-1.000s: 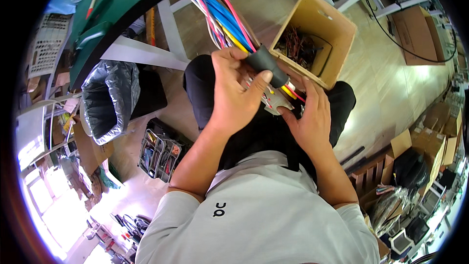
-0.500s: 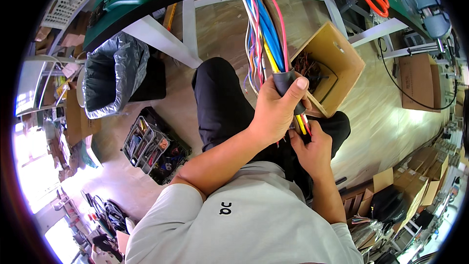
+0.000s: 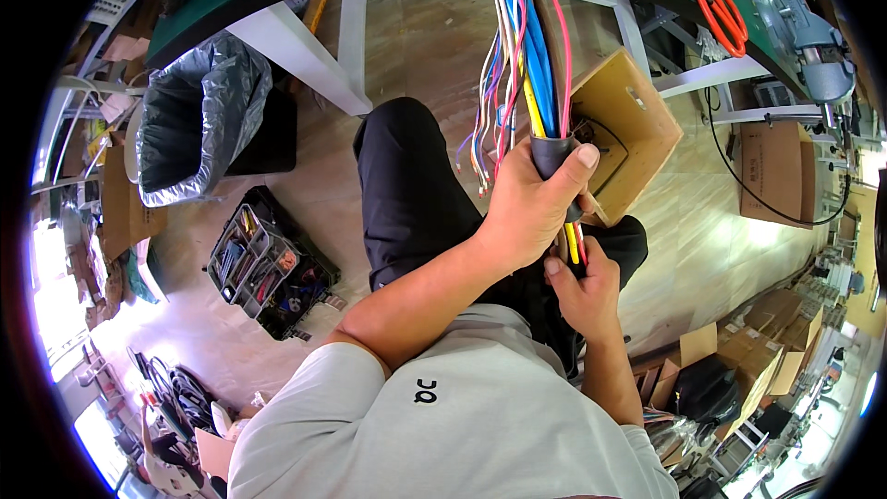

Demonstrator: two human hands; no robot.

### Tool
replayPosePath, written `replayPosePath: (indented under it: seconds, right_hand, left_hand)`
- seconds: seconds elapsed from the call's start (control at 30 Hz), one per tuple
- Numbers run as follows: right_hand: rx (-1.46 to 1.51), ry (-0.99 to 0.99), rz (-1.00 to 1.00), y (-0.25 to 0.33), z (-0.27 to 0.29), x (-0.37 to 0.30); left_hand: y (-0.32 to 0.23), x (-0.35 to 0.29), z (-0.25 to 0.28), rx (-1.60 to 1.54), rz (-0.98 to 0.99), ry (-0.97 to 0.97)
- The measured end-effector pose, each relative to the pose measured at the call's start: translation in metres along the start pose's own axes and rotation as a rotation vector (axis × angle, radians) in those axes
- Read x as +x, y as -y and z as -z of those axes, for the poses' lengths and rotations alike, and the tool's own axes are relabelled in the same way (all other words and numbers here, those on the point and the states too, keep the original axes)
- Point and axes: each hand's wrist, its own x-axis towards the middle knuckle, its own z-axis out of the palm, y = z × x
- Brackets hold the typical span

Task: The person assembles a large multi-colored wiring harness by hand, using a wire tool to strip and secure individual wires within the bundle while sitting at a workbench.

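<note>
Wires (image 3: pixel 542 46) with smooth, slightly glossy plastic coating; a matt, rubbery-looking tube (image 3: pixel 552 157) around them. Matt cloth shirt (image 3: pixel 499 416) and trousers (image 3: pixel 404 189). A smooth wooden box (image 3: pixel 647 143), crinkled shiny plastic bin liner (image 3: pixel 203 97), dull cardboard carton (image 3: pixel 771 171), glossy floor (image 3: pixel 711 240).

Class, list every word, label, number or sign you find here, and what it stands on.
Grey shirt: a small dark chest mark, clear but not copied here.
Brown carton at right: faint printing, too small to read.
Black sleeve and coloured wires: no readable text.
</note>
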Motion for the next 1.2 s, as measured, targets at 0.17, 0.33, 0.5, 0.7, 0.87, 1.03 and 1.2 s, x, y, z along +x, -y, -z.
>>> replayPosePath:
  seconds: [0.17,0.33,0.5,0.7,0.87,1.03,1.2]
  right_hand:
    - [0.115,0.067,-0.047,-0.001,0.003,-0.002]
    - [0.132,0.134,-0.029,0.0,0.007,-0.002]
    - [0.17,0.131,0.009,0.001,0.004,-0.003]
    - [0.326,0.13,0.005,0.017,0.008,0.004]
    - [-0.154,0.093,0.093,0.034,0.037,0.02]
    - [-0.548,-0.5,0.413,0.038,0.032,0.022]
    - [-0.575,-0.439,0.529,0.028,0.01,-0.007]
  left_hand:
    - [-0.006,0.004,0.002,0.045,0.004,0.03]
    - [-0.013,0.005,0.003,0.089,0.013,0.039]
    - [-0.02,0.007,0.0,0.071,0.013,0.057]
    - [-0.031,0.014,0.002,-0.004,0.046,0.09]
    - [-0.025,0.015,0.001,-0.022,0.013,0.087]
    - [-0.021,0.013,-0.001,0.055,-0.023,0.023]
    - [-0.024,0.011,-0.009,0.045,-0.017,-0.014]
